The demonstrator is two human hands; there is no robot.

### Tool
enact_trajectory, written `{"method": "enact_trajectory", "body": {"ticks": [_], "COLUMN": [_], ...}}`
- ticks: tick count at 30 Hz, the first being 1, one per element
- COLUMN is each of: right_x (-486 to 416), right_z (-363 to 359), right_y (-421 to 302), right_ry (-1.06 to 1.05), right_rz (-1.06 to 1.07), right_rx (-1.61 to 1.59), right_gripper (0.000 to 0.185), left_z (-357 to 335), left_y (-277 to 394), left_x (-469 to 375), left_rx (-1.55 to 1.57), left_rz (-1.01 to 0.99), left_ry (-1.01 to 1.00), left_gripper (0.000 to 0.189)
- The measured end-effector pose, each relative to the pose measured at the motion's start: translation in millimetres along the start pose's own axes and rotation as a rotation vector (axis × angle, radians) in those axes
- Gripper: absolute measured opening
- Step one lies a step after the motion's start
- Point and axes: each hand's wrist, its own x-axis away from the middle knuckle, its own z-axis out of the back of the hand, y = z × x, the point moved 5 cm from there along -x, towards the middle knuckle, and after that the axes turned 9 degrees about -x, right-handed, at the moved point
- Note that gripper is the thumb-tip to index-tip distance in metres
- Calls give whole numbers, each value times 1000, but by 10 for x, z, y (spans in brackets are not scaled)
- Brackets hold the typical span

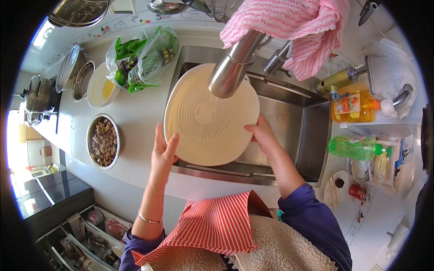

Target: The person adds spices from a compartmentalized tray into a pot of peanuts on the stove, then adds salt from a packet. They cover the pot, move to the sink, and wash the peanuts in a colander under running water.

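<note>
A cream plastic colander (pixel 206 149) with a perforated bottom is over the left part of a stainless steel sink (pixel 281 122). My right hand (pixel 262 133) grips its right rim, thumb on the inner side. At the lower left rim is my left hand (pixel 166 145), its thumb by the edge and its fingers along the outside. No food shows inside the colander. The steel faucet (pixel 230 71) hangs above the colander and hides part of it; no stream of water can be made out. A pink striped cloth (pixel 284 20) drapes over the faucet.
Left on the counter are a metal bowl of small brown clams or nuts (pixel 104 140), a white bowl with yellow liquid (pixel 101 89) and bagged leafy greens (pixel 144 61). Detergent bottles (pixel 354 147) and a plate with chopsticks (pixel 340 193) stand right. An open drawer (pixel 98 233) juts out lower left.
</note>
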Motion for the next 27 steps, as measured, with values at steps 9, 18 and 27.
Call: {"method": "enact_trajectory", "body": {"ticks": [9, 18, 27], "right_x": [-463, -1427, -1148], "right_z": [-87, -827, -752], "right_y": [-247, 840, 930], "right_ry": [-299, 22, -172], "right_rz": [-188, 212, 265], "right_rx": [-256, 1079, 1363], "right_gripper": [49, 82, 66], "left_z": [133, 175, 564], "left_y": [-107, 573, 237], "left_x": [-45, 286, 208], "left_rx": [-337, -809, -541], "left_rz": [-131, -683, -416], "left_ry": [247, 639, 638], "left_gripper": [63, 68, 56]}}
